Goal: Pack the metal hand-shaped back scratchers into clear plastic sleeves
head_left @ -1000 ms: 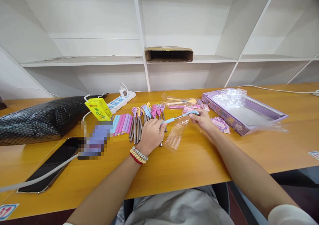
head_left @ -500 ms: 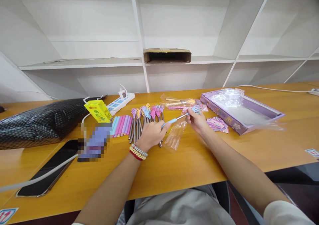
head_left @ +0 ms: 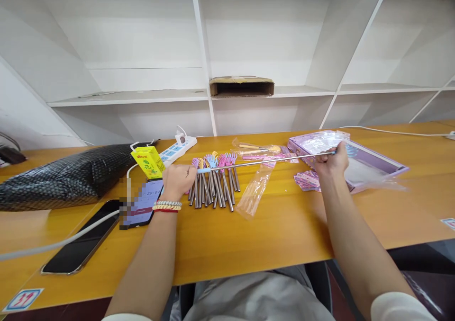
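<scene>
A telescopic back scratcher (head_left: pixel 256 161) is stretched out long between my two hands above the table. My left hand (head_left: pixel 179 180) is closed round its light-blue handle. At the other end my right hand (head_left: pixel 333 162) grips it just below the blue claw head (head_left: pixel 351 150). Beneath the rod lies a row of back scratchers (head_left: pixel 213 183) with metal shafts and purple, yellow, blue and pink claws. A clear plastic sleeve (head_left: pixel 255 193) rests right of them. Behind it are packed back scratchers (head_left: pixel 259 148) in clear wrap. My left hand hides the loose coloured handles.
A purple display box (head_left: pixel 373 162) with clear plastic stands at right, pink cards (head_left: pixel 307 181) beside it. On the left are a yellow tea box (head_left: pixel 147 162), a power strip (head_left: pixel 179 149), two phones (head_left: pixel 83 238) (head_left: pixel 147 202) and a black wrapped parcel (head_left: pixel 71 174). White shelving rises behind.
My hands have moved apart, left hand leftward and right hand rightward. The back scratcher between them has gone from short to fully drawn out.
</scene>
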The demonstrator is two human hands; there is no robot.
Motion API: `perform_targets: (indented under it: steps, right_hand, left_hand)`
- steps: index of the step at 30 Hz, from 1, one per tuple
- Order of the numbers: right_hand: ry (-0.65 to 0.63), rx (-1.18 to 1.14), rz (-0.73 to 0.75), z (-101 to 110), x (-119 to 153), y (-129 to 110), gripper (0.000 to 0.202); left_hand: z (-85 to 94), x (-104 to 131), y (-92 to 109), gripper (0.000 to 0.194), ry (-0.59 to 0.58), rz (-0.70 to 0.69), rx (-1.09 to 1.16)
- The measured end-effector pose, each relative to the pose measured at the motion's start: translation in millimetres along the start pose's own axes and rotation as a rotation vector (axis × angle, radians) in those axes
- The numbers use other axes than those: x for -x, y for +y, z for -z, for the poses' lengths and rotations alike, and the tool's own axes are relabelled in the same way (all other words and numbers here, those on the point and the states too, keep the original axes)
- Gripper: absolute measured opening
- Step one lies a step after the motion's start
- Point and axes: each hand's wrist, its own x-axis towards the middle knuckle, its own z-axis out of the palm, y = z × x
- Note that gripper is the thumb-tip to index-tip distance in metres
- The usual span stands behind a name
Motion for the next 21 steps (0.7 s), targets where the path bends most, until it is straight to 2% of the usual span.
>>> perform_targets:
  steps: [4, 10, 16, 21]
  right_hand:
    - [0.065, 0.025, 0.183, -1.8, -1.8, -11.8, 0.039]
    - [0.148, 0.038, 0.26, -6.4, 1.0, -16.0, 0.035]
    - [0.101, 0.033, 0.224, -4.8, 1.7, -13.3, 0.04]
    - [0.055, -0.062, 0.048, 5.0, -5.7, -10.3, 0.038]
  left_hand:
    - [0.3, -1.7, -11.9, 0.037, 0.045, 0.009, -0.001]
    - [-1.4, -3.8, -15.4, 0.036, 0.075, 0.015, 0.014]
    - [-0.5, -1.9, -13.5, 0.04, 0.054, 0.03, 0.061]
    - [-1.2, -0.3, -13.5, 0.044, 0.049, 0.022, 0.192]
